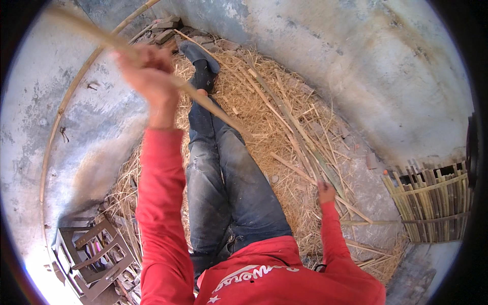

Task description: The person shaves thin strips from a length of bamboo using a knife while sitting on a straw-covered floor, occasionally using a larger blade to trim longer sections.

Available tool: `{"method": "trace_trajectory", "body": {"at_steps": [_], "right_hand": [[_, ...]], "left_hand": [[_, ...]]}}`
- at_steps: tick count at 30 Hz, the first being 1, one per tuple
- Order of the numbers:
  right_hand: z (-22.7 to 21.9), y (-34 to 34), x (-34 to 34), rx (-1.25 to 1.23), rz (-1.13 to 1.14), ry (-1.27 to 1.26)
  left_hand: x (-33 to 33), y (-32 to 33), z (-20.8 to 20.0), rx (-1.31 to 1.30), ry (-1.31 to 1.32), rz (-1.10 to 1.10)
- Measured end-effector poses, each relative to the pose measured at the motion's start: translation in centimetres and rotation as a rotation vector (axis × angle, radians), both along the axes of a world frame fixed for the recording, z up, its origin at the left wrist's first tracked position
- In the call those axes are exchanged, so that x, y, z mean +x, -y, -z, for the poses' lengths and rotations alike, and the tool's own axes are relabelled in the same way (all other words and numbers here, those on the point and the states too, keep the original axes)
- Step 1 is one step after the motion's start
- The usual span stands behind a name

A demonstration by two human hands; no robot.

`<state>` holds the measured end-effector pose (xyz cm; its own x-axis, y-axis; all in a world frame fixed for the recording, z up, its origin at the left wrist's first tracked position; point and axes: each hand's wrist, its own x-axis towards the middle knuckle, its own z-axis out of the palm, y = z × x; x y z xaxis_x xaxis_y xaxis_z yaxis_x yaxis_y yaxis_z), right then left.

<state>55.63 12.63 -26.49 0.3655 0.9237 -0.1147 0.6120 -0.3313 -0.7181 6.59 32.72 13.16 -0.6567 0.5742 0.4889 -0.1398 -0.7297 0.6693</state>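
My left hand (150, 76), raised and blurred, is closed around a long pale bamboo strip (213, 108). The strip slants from the upper left down across my legs, one end above my thigh. Out to the right, my right hand (326, 193) is low beside a bundle of split bamboo strips (300, 137) lying on the straw. Its fingers look closed, but what they hold, if anything, I cannot make out. Below that hand passes a narrow loose strip (355, 212). My legs in dusty jeans (206, 178) stretch out across the shavings.
Straw-like shavings (254, 122) cover the floor. Worn plaster walls (376, 76) surround it, with a long bent pole (68, 96) along the left one. Bricks (165, 30) are piled at the far corner. A wooden frame (96, 259) stands lower left, a slatted bamboo panel (432, 203) right.
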Motion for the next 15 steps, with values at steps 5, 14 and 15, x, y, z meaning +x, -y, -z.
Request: {"method": "trace_trajectory", "body": {"at_steps": [5,14,15], "right_hand": [[-2.3,4.1,12.2,-0.198,0.240,0.366],[0.6,11.8,23.9,-0.423,0.526,0.617],[0.9,12.3,24.4,-0.449,0.544,0.622]], "left_hand": [[-13.4,10.0,-5.3,0.031,-0.163,0.075],[-29.4,27.8,-1.2,0.149,0.092,0.090],[-30.6,29.5,0.1,0.147,0.147,0.025]]}}
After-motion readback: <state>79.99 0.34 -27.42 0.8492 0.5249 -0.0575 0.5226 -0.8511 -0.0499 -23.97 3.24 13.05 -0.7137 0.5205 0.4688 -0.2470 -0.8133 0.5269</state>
